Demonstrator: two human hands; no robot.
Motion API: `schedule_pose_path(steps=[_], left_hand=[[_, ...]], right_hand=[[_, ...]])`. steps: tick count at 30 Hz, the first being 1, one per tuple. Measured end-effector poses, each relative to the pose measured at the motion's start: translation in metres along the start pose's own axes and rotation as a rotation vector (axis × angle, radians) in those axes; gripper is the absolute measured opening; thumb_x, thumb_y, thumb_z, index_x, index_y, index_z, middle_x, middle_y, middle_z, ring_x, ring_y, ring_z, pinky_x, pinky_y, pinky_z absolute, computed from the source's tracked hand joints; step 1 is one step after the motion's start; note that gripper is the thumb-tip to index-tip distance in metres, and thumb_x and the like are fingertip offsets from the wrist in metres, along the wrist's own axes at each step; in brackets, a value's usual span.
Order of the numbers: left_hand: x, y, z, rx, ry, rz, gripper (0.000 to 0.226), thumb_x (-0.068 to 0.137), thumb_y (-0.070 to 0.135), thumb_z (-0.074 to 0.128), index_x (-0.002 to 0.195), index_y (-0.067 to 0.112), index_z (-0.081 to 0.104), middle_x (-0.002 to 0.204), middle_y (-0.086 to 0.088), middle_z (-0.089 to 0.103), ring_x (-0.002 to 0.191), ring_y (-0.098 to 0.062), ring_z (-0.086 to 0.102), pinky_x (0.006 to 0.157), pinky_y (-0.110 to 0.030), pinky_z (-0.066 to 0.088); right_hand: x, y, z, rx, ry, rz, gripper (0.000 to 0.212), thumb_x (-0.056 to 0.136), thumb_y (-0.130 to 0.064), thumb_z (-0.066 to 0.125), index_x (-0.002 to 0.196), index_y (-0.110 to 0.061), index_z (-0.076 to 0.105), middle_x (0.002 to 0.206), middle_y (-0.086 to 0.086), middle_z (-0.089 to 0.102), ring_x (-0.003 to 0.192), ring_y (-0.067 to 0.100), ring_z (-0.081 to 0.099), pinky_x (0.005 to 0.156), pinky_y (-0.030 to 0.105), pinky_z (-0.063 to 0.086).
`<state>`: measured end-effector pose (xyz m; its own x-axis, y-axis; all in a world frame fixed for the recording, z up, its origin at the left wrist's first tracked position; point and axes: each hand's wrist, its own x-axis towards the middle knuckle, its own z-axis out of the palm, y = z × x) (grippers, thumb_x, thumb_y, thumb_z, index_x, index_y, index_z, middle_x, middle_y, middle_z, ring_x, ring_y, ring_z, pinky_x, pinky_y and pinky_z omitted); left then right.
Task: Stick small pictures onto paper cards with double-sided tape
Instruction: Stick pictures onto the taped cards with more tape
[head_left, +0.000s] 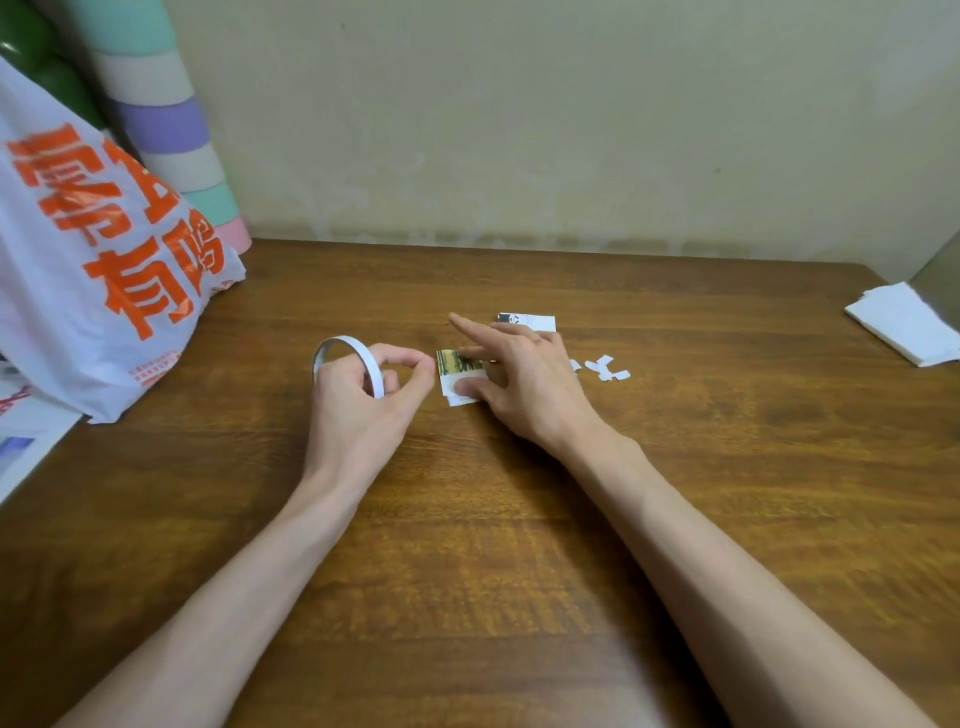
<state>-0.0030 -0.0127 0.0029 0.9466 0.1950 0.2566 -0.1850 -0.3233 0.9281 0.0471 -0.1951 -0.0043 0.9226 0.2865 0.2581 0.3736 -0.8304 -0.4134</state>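
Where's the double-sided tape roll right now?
Head view, left of centre: the tape roll is gripped in the left hand, immediately left of the picture card under the right hand.

Likely a home: wooden table (467, 545) against a stained wall (519, 130), shopping bag (78, 260) (orange print).

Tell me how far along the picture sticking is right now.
Done, apparently: one picture card lies beyond the right hand, paper scraps beside. In hand: the right hand presses a second card flat; the left hand grips the tape roll. Left: possibly the white paper stack at far right.
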Motion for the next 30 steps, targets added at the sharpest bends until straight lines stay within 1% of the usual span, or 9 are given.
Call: schedule_pose_path(steps=[4,7,9,12,15,18,21,26,30], left_hand=[[0.000,-0.001,0.000,0.011,-0.002,-0.022,0.010,0.094,0.024,0.076,0.083,0.025,0.077,0.046,0.014,0.035,0.043,-0.007,0.032,0.048,-0.015,0.033],[-0.001,0.002,-0.002,0.017,0.029,-0.043,0.006,0.095,0.036,0.075,0.094,0.031,0.078,0.061,0.014,0.058,0.055,-0.004,0.054,0.059,-0.015,0.045],[0.001,0.003,-0.006,0.005,0.038,-0.080,0.022,0.094,0.050,0.071,0.108,0.034,0.077,0.087,0.012,0.074,0.077,-0.002,0.068,0.073,-0.024,0.057],[0.005,0.007,-0.010,0.004,-0.058,-0.136,0.048,0.091,0.062,0.068,0.128,0.031,0.071,0.088,0.008,0.078,0.062,-0.003,0.064,0.071,-0.024,0.056],[0.001,0.010,-0.009,-0.024,-0.202,-0.138,0.040,0.094,0.044,0.074,0.130,0.027,0.071,0.074,0.008,0.076,0.049,-0.003,0.052,0.059,-0.013,0.048],[-0.004,0.012,-0.008,-0.085,-0.262,-0.126,0.031,0.093,0.030,0.078,0.124,0.028,0.075,0.084,0.006,0.079,0.050,-0.008,0.048,0.060,-0.016,0.047],[-0.004,0.013,-0.008,-0.085,-0.271,-0.126,0.028,0.091,0.029,0.081,0.119,0.030,0.077,0.086,0.005,0.080,0.049,-0.010,0.047,0.064,-0.015,0.047],[-0.005,0.015,-0.012,0.034,-0.400,-0.174,0.015,0.086,0.032,0.085,0.096,0.023,0.080,0.074,0.001,0.079,0.049,-0.010,0.057,0.066,-0.021,0.050],[-0.004,0.016,-0.013,0.162,-0.429,-0.105,0.018,0.082,0.040,0.087,0.091,0.025,0.080,0.072,0.010,0.076,0.050,-0.001,0.058,0.057,-0.018,0.049]], right_hand=[[-0.002,-0.004,0.004,0.090,0.124,-0.009,0.064,0.092,-0.030,0.077,0.151,-0.037,0.053,0.122,-0.016,0.076,0.133,0.008,0.051,0.102,0.021,0.023],[-0.007,-0.006,-0.002,0.268,0.183,0.008,0.063,0.090,-0.028,0.082,0.147,-0.039,0.058,0.114,-0.017,0.077,0.123,0.006,0.060,0.108,0.025,0.037],[-0.014,-0.009,-0.012,0.375,0.160,-0.006,0.065,0.087,-0.027,0.085,0.146,-0.039,0.059,0.113,-0.017,0.078,0.121,0.002,0.064,0.110,0.027,0.044],[-0.027,-0.010,-0.024,0.485,0.092,-0.064,0.068,0.085,-0.021,0.087,0.145,-0.036,0.060,0.113,-0.017,0.078,0.121,-0.004,0.064,0.112,0.029,0.045],[-0.038,-0.007,-0.028,0.523,0.067,-0.093,0.071,0.085,-0.014,0.087,0.147,-0.032,0.059,0.117,-0.016,0.077,0.116,-0.001,0.068,0.105,0.037,0.053],[-0.047,-0.005,-0.032,0.688,0.063,0.005,0.081,0.083,-0.004,0.086,0.151,-0.032,0.053,0.124,-0.009,0.075,0.100,0.003,0.072,0.095,0.036,0.059],[-0.052,-0.003,-0.036,0.892,0.085,0.231,0.062,0.082,-0.004,0.087,0.137,-0.022,0.065,0.101,0.001,0.080,0.081,0.012,0.073,0.085,0.030,0.059],[-0.057,0.004,-0.037,0.742,0.030,0.310,0.032,0.088,-0.005,0.082,0.116,-0.018,0.075,0.084,-0.004,0.081,0.079,0.005,0.075,0.083,0.020,0.057],[-0.060,0.005,-0.036,0.500,-0.069,0.196,0.038,0.093,-0.005,0.076,0.125,-0.025,0.074,0.085,-0.013,0.080,0.084,0.002,0.075,0.088,0.016,0.054]])
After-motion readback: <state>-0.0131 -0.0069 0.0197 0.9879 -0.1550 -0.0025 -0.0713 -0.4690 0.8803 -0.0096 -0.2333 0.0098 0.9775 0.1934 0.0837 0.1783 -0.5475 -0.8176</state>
